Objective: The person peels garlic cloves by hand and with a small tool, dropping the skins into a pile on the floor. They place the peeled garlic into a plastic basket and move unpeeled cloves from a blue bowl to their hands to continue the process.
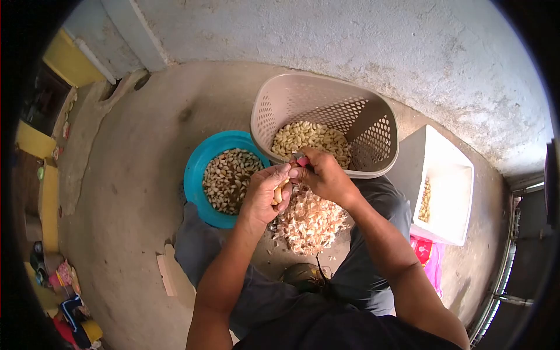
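My left hand [264, 193] is curled around a few garlic cloves [279, 193], which show pale between the fingers. Against its fingertips, my right hand [328, 176] grips a small red-handled knife [302, 161]; most of the blade is hidden by the fingers. Just beyond both hands stands a beige plastic basket [382, 166] with peeled garlic cloves [309, 137] in its bottom. A blue basin [195, 192] to the left holds many unpeeled-looking cloves [224, 178] in brownish water. Below the hands, a heap of papery garlic skins [312, 224] lies on the floor between my legs.
A white foam box [452, 204] on the right contains some more cloves [425, 201]. Pink and red packaging [429, 256] lies beside it. A rough wall [350, 41] runs behind the basket. A flat piece of cardboard [166, 274] rests by my left leg.
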A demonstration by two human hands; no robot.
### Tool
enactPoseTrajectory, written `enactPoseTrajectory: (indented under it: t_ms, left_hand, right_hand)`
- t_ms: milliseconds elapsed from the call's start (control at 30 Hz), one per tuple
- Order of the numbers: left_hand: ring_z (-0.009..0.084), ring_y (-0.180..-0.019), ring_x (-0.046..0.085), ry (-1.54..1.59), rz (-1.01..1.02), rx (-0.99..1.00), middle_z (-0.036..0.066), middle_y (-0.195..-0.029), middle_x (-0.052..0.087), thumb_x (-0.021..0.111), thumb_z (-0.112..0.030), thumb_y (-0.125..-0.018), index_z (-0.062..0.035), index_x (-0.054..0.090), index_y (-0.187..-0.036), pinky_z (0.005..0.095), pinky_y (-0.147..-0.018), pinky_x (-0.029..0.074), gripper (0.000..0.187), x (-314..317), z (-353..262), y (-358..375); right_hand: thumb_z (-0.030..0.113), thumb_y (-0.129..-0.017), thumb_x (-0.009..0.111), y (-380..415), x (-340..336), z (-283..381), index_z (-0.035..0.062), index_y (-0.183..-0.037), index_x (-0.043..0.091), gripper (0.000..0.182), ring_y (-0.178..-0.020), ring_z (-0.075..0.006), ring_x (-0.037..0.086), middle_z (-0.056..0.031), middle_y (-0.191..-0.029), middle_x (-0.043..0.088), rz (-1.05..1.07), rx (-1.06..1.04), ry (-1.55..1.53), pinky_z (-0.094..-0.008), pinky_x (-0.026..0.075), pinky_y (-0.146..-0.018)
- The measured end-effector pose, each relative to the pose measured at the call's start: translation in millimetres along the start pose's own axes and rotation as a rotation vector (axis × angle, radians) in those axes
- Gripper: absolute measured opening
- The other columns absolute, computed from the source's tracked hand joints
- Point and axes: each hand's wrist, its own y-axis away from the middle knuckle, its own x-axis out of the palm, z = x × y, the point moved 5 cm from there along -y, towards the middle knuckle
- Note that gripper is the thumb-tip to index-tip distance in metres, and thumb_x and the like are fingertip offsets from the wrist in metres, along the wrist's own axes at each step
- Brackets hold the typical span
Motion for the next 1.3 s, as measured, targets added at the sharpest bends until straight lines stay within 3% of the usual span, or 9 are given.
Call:
enactPoseTrajectory:
  t_ms: [133, 433, 533, 667, 767, 900, 1033, 1233, 1300]
  left_hand:
    - [0.0065, -0.055, 0.055, -0.105, -0.077, 0.056, 0.008, -0.09, 0.067, 0.066, -0.02, -0.1, 0.0001, 0.068, -0.108, 0.0216, -0.036, 0.04, 0.022, -2.5, -4.2, 0.3]
    - [0.0076, -0.05, 0.053, -0.409, -0.158, 0.234, 0.008, -0.079, 0.064, 0.066, -0.014, -0.095, 0.0029, 0.068, -0.096, 0.0236, -0.037, 0.039, 0.017, 4.3, -18.7, 10.2]
    - [0.0088, -0.049, 0.052, -0.414, -0.171, 0.266, 0.008, -0.077, 0.062, 0.065, -0.01, -0.093, 0.0023, 0.066, -0.092, 0.0248, -0.037, 0.039, 0.013, 6.2, -20.3, 13.1]
    - [0.0098, -0.048, 0.052, -0.212, -0.195, 0.23, 0.007, -0.076, 0.061, 0.064, -0.008, -0.092, 0.0015, 0.063, -0.09, 0.0255, -0.036, 0.039, 0.009, 9.8, -20.0, 14.6]
    - [0.0102, -0.048, 0.052, -0.167, -0.204, 0.236, 0.007, -0.075, 0.061, 0.065, -0.008, -0.091, 0.0013, 0.063, -0.091, 0.0258, -0.036, 0.039, 0.01, -0.2, -15.8, 10.0]
    - [0.01, -0.049, 0.053, -0.227, -0.263, 0.268, 0.006, -0.075, 0.06, 0.065, -0.009, -0.091, 0.0002, 0.062, -0.09, 0.0254, -0.036, 0.04, 0.01, -8.6, -16.1, 7.6]
    - [0.0095, -0.049, 0.053, -0.297, -0.22, 0.256, 0.005, -0.075, 0.06, 0.065, -0.009, -0.092, -0.001, 0.062, -0.089, 0.0252, -0.037, 0.04, 0.009, -6.1, -20.7, 8.7]
    - [0.0086, -0.049, 0.052, -0.159, -0.122, 0.173, 0.005, -0.075, 0.06, 0.065, -0.01, -0.091, -0.0018, 0.062, -0.087, 0.025, -0.036, 0.039, 0.01, 4.7, -20.9, 13.2]
    - [0.0085, -0.049, 0.052, -0.183, -0.111, 0.166, 0.006, -0.076, 0.06, 0.065, -0.009, -0.091, -0.0016, 0.062, -0.087, 0.0248, -0.036, 0.039, 0.009, 5.9, -22.7, 14.5]
  right_hand:
    - [0.011, -0.089, 0.078, -2.0, 4.6, -18.6, -0.0054, -0.094, 0.057, 0.027, -0.07, -0.0229, 0.063, -0.0196, -0.077, 0.065, -0.137, 0.074, -0.161, -0.0373, 0.051, -0.067]
    - [0.015, -0.088, 0.081, -2.2, -3.0, -4.6, -0.0042, -0.089, 0.054, 0.033, -0.061, -0.0167, 0.055, -0.0145, -0.07, 0.061, -0.082, 0.057, 0.076, -0.0334, 0.048, -0.058]
    - [0.014, -0.091, 0.078, -0.2, 4.1, -15.2, -0.0006, -0.086, 0.055, 0.027, -0.051, -0.0123, 0.053, -0.0093, -0.067, 0.06, -0.038, 0.257, -0.346, -0.0303, 0.044, -0.048]
    - [0.012, -0.099, 0.068, 5.2, 32.6, -39.1, 0.0024, -0.087, 0.058, 0.018, -0.043, -0.0103, 0.048, -0.0029, -0.065, 0.056, 0.114, 0.557, -1.218, -0.0268, 0.036, -0.038]
    - [0.014, -0.1, 0.066, 1.4, 40.9, -37.1, 0.0019, -0.092, 0.059, 0.016, -0.044, -0.0096, 0.049, -0.0022, -0.067, 0.056, 0.084, 0.572, -1.212, -0.0261, 0.037, -0.039]
    - [0.018, -0.1, 0.069, -4.9, 27.1, -22.1, -0.0007, -0.109, 0.058, 0.023, -0.051, -0.007, 0.051, -0.0004, -0.07, 0.058, -0.104, 0.239, -0.479, -0.0247, 0.04, -0.044]
    - [0.016, -0.099, 0.069, -7.1, 25.5, -16.2, -0.002, -0.099, 0.063, 0.019, -0.055, -0.0069, 0.055, -0.0028, -0.074, 0.063, 0.004, 0.228, -0.348, -0.0232, 0.043, -0.046]
    - [0.02, -0.1, 0.068, -6.6, 20.2, -41.2, -0.0011, -0.094, 0.066, 0.022, -0.052, -0.0099, 0.058, -0.005, -0.074, 0.066, 0.046, 0.516, -0.968, -0.0235, 0.045, -0.045]
    - [0.025, -0.1, 0.068, -8.3, 11.5, -41.4, -0.0001, -0.091, 0.067, 0.027, -0.047, -0.0097, 0.054, -0.004, -0.071, 0.065, -0.027, 0.484, -0.993, -0.0236, 0.04, -0.041]
